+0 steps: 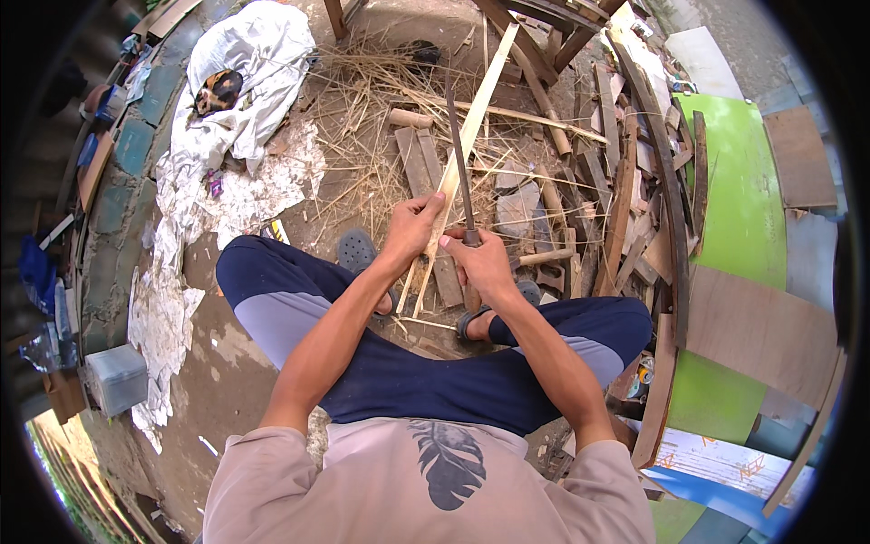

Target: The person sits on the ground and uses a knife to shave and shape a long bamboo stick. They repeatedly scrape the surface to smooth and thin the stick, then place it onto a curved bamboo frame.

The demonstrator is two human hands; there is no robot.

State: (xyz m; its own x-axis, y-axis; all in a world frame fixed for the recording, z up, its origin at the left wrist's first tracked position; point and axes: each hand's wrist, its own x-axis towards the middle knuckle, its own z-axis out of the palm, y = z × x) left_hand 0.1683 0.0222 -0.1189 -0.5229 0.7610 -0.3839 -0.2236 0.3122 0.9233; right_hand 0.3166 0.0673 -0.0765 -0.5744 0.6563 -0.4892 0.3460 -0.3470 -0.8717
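My left hand (pixel 410 228) is closed round a long pale bamboo strip (pixel 485 95), thumb on top. The strip slants up and away to the right, and its near end splits into narrow pieces between my feet. In my right hand (pixel 480 263) is a long, narrow-bladed knife (pixel 459 154), gripped by its wooden handle. Its dark blade points away from me, crossing close over the strip; whether they touch I cannot tell. Beneath my hands lie a wooden board (pixel 444 272) and, farther off, a short round piece of wood (pixel 410 118).
Bamboo shavings (pixel 362 91) litter the ground ahead. Scrap wood (pixel 621 195) is heaped at the right, beside a green panel (pixel 739 172). On a crumpled white cloth (pixel 258 45) at the far left lies what looks like a curled-up calico cat (pixel 219 92). Wooden legs (pixel 517 41) stand at the back.
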